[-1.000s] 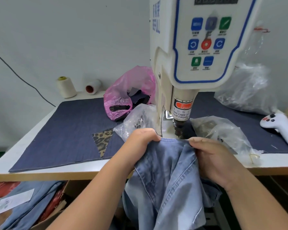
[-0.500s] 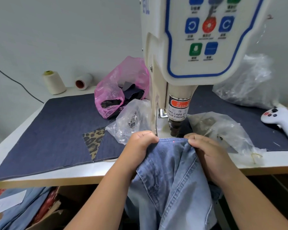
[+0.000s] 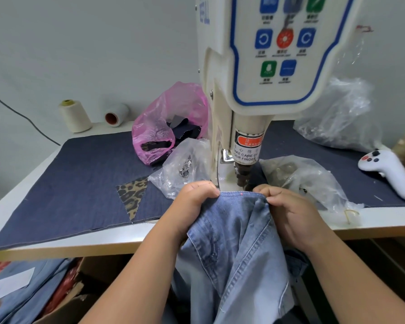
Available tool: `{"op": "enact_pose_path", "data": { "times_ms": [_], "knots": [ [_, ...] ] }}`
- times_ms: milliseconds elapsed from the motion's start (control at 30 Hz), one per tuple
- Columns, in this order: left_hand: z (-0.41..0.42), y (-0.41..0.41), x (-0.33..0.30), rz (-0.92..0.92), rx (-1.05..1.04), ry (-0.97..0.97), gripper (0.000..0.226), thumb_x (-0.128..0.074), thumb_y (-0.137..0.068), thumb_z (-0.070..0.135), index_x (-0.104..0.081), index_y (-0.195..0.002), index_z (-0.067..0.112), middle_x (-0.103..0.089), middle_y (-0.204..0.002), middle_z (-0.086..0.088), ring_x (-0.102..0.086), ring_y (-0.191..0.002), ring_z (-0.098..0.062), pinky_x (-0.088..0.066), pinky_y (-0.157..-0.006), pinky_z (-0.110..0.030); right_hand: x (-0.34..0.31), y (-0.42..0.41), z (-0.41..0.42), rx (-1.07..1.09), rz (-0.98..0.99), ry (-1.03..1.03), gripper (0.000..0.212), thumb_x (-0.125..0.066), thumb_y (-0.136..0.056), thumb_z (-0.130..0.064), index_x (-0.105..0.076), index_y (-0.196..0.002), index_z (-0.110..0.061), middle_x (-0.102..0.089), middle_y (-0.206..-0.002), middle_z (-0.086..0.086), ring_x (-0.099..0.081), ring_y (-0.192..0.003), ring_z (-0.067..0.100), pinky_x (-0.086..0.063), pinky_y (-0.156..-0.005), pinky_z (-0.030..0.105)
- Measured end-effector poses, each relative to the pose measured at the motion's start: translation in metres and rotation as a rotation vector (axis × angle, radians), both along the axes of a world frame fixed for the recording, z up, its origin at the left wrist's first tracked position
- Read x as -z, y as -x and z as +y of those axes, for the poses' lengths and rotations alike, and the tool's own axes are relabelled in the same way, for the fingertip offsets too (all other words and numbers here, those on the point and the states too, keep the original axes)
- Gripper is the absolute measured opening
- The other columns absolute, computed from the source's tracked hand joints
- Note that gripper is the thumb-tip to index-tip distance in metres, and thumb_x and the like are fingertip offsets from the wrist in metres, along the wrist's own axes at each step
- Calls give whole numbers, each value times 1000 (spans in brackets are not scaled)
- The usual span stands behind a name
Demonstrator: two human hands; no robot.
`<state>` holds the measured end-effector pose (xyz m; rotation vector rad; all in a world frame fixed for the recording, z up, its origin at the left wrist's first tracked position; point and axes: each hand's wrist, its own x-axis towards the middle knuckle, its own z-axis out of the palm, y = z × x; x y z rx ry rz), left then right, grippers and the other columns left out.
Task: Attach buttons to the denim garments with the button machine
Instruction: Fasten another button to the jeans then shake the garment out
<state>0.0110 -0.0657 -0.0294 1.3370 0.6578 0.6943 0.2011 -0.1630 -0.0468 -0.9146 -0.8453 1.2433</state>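
While both hands hold the work, objects appear from left to right as follows. At far left, a cream thread cone point(image 3: 74, 116) stands upright at the back of the table point(image 3: 384, 218), with a white spool point(image 3: 116, 114) lying on its side just beside it. A dark blue cloth point(image 3: 80, 178) covers most of the table top, and a leopard-print scrap point(image 3: 133, 197) lies on its near edge. A pink plastic bag point(image 3: 164, 127) holding dark fabric pieces sits behind a clear bag point(image 3: 185, 167) containing what may be small metal parts; the view is too blurred to be sure. The left hand point(image 3: 193, 202) grips the top edge of the denim garment point(image 3: 234, 249) with curled fingers. This edge lies directly in front of the button machine point(image 3: 262, 73), just below its dark punch head point(image 3: 243, 174), while the rest of the garment hangs off the front of the table. The right hand point(image 3: 292, 213) pinches the same edge on the other side. Behind that hand lies a second clear bag point(image 3: 309, 178), a crumpled clear plastic bag point(image 3: 337, 118) sits farther back, and a white handheld controller point(image 3: 391, 171) rests at far right.
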Motion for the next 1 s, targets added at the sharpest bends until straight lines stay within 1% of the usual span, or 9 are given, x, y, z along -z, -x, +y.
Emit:
{"op": "enact_pose_path", "data": {
  "times_ms": [233,367,467,600,700,767,833,900,1000],
  "knots": [
    [-3,0,-1,13,6,-10,18,-59,-70,20,-51,-53,18,-43,-50,6,-42,-44,-7,-37,-45,-15,-1,1,1,1,-36,23,12,-50,-70,-10,-59,-66,-3,-50,-76,13,-51,-71,22,-45,-66,32],
    [-1,0,1,41,3,-18,20,-65,-61,29,-51,-59,15,-42,-55,2,-41,-49,-11,-37,-48,-19,0,3,0,23,-73,3,16,-54,-75,-15,-56,-60,-9,-49,-77,10,-48,-71,20,-39,-67,34],
    [-1,0,2,38,10,-14,23,-66,-55,35,-52,-58,17,-42,-55,3,-41,-49,-11,-37,-48,-19,1,3,0,59,-113,-3,19,-57,-75,-14,-58,-56,-11,-53,-76,5,-49,-71,17,-40,-68,32],
    [0,0,3,22,17,-2,21,-66,-56,33,-53,-58,17,-44,-53,4,-43,-47,-9,-38,-47,-16,-1,5,0,61,-87,4,18,-57,-74,-12,-59,-56,-9,-55,-78,5,-52,-70,16,-44,-65,27],
    [1,-1,3,26,8,0,19,-64,-62,27,-52,-63,12,-44,-55,3,-43,-48,-10,-38,-47,-17,-2,6,0,66,-47,13,17,-57,-74,-11,-60,-57,-8,-55,-76,5,-54,-68,15,-48,-62,24],
    [0,-1,3,24,-2,4,28,-64,-60,29,-51,-71,6,-43,-58,1,-43,-50,-11,-38,-47,-18,-4,6,-1,64,-38,18,16,-58,-74,-10,-60,-58,-8,-53,-78,7,-54,-68,16,-48,-62,25],
    [-1,-1,2,17,-9,8,27,-63,-62,26,-52,-74,5,-42,-58,0,-41,-50,-11,-37,-47,-18,-5,6,-1,53,-44,33,13,-60,-76,-9,-59,-63,-5,-50,-80,13,-52,-70,20,-47,-64,29],
    [-2,-1,1,14,-15,6,21,-60,-65,22,-51,-74,5,-41,-57,0,-40,-49,-11,-36,-46,-17,-7,5,-2,39,-52,53,14,-62,-78,-9,-55,-71,1,-46,-85,16,-51,-71,24,-45,-66,32],
    [-3,-1,0,16,-25,10,19,-59,-67,22,-50,-69,6,-42,-57,1,-41,-49,-11,-36,-46,-16,-8,6,-3,34,-45,60,13,-55,-81,-10,-52,-77,2,-45,-91,17,-49,-74,25,-42,-69,35]
  ]
}}
